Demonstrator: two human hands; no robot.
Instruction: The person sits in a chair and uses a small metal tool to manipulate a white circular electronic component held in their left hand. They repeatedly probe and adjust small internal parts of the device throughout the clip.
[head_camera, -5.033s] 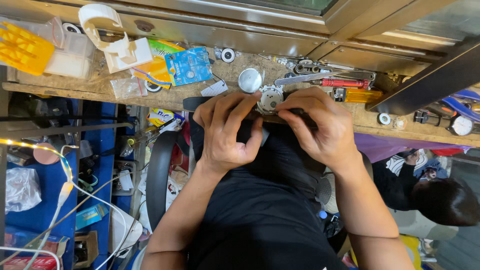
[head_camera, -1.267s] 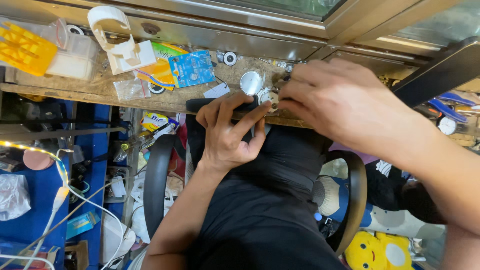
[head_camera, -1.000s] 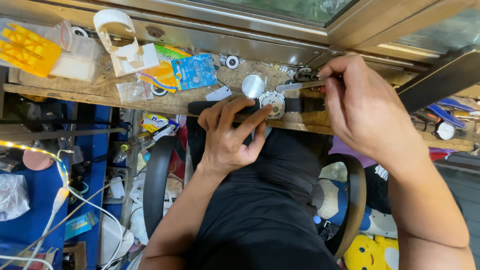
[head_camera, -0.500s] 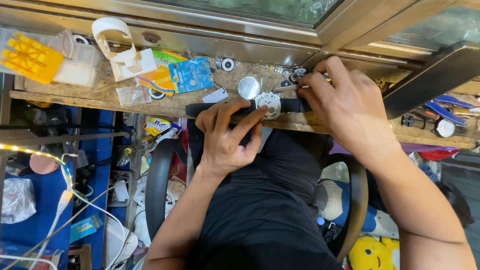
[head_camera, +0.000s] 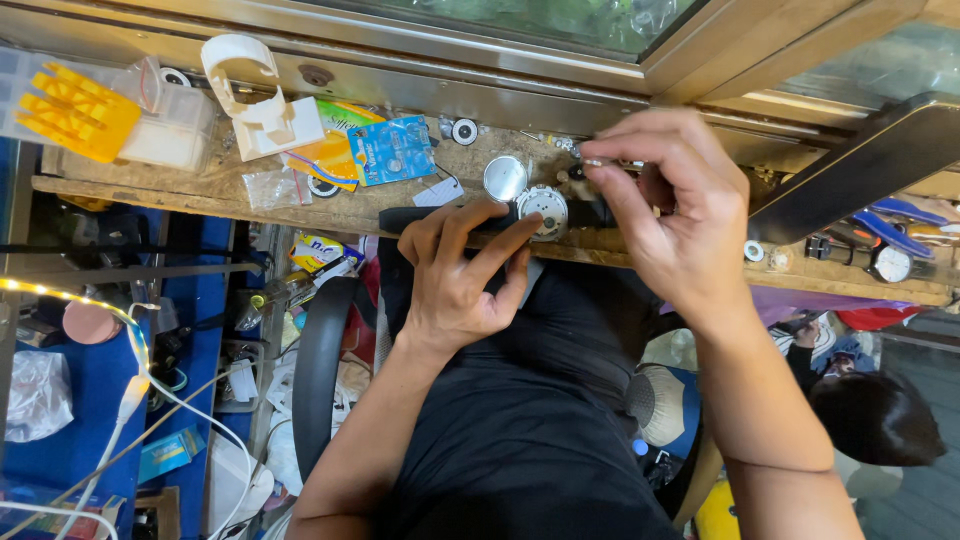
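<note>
Since half a second ago the right hand (head_camera: 672, 215) has lifted a little off the bench (head_camera: 200, 190) and drawn its fingertips (head_camera: 600, 160) together into a narrow pinch; something tiny and pale shows at the tips, too small to name. Before, that hand lay lower, over the strap beside the watch. The left hand has hardly moved.

Nearest, the left hand (head_camera: 455, 275) rests at the front edge of the bench, its fingers spread and pressing down on the watch's black strap, with the index fingertip touching the rim of the watch (head_camera: 543, 210). The watch lies flat, open back upward, works showing. Its long axis, strap end to strap end, runs left to right along the bench edge; one strap end passes under the left fingers, the other under the right hand.

Just beyond the watch lies its round metal back (head_camera: 504, 178), apart from it. Farther left are a blue battery card (head_camera: 391, 150), a white holder (head_camera: 262, 105) and a yellow rack (head_camera: 75, 112). Farthest is the metal window frame (head_camera: 420, 50).
</note>
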